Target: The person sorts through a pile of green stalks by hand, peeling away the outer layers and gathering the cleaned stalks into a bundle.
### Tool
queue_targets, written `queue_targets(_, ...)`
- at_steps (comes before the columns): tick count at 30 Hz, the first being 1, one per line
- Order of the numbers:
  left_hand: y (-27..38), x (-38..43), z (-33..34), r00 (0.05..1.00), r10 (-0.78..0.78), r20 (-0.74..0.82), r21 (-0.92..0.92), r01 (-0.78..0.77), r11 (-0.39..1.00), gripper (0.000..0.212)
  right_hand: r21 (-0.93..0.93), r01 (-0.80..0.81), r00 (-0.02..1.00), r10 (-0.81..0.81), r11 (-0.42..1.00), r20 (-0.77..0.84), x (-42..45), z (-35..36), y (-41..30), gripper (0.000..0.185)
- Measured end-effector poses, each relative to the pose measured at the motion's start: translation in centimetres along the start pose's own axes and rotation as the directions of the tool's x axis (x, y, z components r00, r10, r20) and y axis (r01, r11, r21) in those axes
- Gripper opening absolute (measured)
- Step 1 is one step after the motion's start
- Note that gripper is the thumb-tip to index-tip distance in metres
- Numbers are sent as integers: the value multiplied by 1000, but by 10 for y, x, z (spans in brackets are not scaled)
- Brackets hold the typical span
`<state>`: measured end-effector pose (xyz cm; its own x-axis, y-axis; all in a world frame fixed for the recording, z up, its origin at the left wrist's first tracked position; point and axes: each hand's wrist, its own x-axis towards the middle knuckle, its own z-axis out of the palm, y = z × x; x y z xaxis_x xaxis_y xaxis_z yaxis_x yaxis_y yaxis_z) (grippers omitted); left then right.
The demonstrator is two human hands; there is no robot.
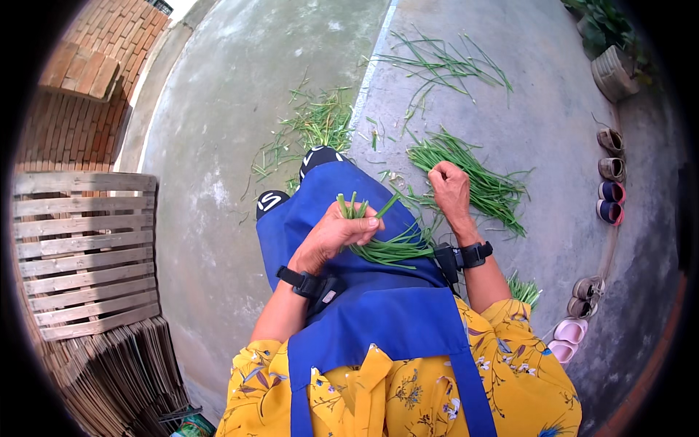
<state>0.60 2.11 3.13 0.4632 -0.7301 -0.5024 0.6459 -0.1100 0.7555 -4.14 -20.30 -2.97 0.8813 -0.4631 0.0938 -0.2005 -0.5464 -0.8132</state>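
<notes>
My left hand (347, 226) is closed around a small bunch of long green stalks, perhaps garlic chives (393, 250). Their cut ends stick up past my fingers, and the leaves droop to the right over my blue apron (349, 191). My right hand (450, 188) is raised at the left edge of a large pile of the same stalks (480, 185) on the concrete; its fingers are curled, and whether they pinch anything cannot be told. Trimmed scraps (325, 120) lie on the ground beyond my shoes. Farther off are loose, scattered stalks (442, 63).
Several shoes (610, 141) and pink clogs (568, 336) line the right side, below a potted plant (614, 74). Another green bunch (524, 289) lies by my right elbow. At left stand a wooden pallet (87, 221), stacked flattened cardboard (125, 377) and a brick wall (76, 120).
</notes>
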Motion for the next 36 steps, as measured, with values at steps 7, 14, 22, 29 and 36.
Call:
queue_targets(7,-4,2,-5,977,159,-140,-240,-190,952,12,142,-1,969,-34,990,245,4,-20,-3,29)
queue_targets(14,-3,0,-11,962,236,-136,-295,-267,917,20,309,333,668,-454,891,589,-53,0,-67,10)
queue_targets(22,-8,0,-15,955,189,-230,-324,-258,910,35,104,-265,451,28,959,892,-48,-50,17,12)
queue_targets(29,-13,5,-17,997,52,-58,-487,-74,870,26,-272,-10,891,133,962,435,-54,13,72,12)
queue_targets(36,-12,3,-14,992,27,-120,-411,-74,909,27,-444,253,878,-11,859,478,-48,55,97,12)
